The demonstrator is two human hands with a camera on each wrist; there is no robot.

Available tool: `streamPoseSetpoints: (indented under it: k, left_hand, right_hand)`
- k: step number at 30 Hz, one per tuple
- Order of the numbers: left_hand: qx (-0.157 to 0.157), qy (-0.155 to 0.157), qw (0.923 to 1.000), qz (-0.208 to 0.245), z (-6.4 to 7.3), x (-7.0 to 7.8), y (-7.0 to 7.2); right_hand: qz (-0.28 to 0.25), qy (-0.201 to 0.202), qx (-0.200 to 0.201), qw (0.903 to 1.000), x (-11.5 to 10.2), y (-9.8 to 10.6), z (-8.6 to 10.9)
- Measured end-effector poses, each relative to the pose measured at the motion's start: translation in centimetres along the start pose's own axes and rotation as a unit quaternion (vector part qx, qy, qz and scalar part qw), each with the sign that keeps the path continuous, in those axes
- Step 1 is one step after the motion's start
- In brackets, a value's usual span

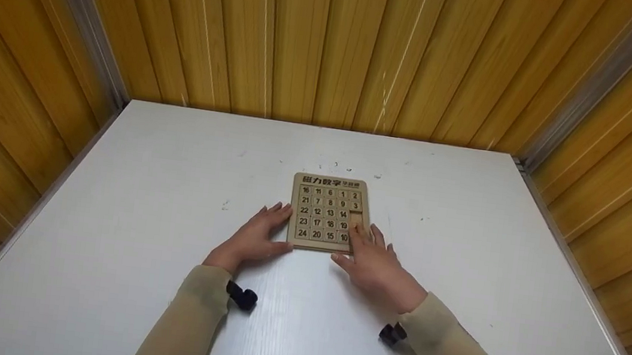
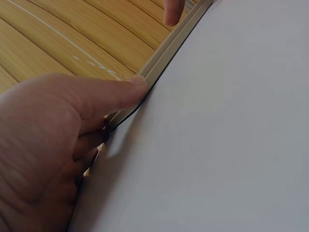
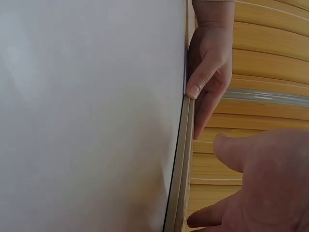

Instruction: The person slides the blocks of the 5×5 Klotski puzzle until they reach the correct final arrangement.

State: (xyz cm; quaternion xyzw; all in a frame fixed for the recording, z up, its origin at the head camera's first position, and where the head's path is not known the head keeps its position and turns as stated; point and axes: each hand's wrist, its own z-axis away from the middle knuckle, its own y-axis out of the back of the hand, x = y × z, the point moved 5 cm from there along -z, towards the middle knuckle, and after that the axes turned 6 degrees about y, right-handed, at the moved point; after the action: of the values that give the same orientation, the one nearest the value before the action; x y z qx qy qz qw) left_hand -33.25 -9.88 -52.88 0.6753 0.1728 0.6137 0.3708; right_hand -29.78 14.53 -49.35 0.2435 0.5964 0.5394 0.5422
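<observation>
A wooden sliding number puzzle (image 1: 314,242) lies flat on the white table, its numbered tiles facing up. My left hand (image 1: 253,236) holds its near left corner, with the thumb (image 2: 133,89) against the near edge and the fingers along the left side. Over the lower right tiles reaches my right hand (image 1: 375,263), a fingertip touching the right column just below the bare slot (image 1: 354,218) under tile 3. Its thumb (image 3: 227,150) is spread off the near edge. The right hand hides the lowest tiles of that column.
The white table (image 1: 141,180) carries small dark marks beyond the puzzle. Yellow wood-patterned panels (image 1: 320,45) stand along its back and both sides. Each sleeve has a small black wrist camera (image 1: 244,297) strapped on.
</observation>
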Motion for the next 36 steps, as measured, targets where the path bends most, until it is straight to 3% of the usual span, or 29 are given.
streamPoseSetpoints:
  k: [6, 19, 24, 31, 36]
  left_hand:
    - [0.005, -0.021, 0.9998, -0.001, 0.0, 0.1, 0.0]
    - [0.004, -0.007, 1.0, -0.001, -0.2, -0.1, -0.2]
    - [0.001, 0.005, 1.0, 0.005, 0.0, 0.1, -0.1]
    - [0.006, -0.004, 1.0, 0.006, 0.0, 0.1, 0.1]
    - [0.002, -0.005, 1.0, 0.005, 0.0, 0.0, -0.1]
  right_hand:
    - [0.011, -0.007, -0.003, 0.9999, 0.1, 0.1, -0.4]
    - [-0.007, -0.011, 0.0, 0.9999, 0.7, 0.8, -2.2]
    - [-0.002, -0.004, 0.002, 1.0, 0.4, 0.7, -0.9]
    - [0.021, 0.0, -0.017, 0.9996, -0.1, 0.1, 1.6]
    - [0.035, -0.003, -0.026, 0.999, -0.1, -0.6, 2.3]
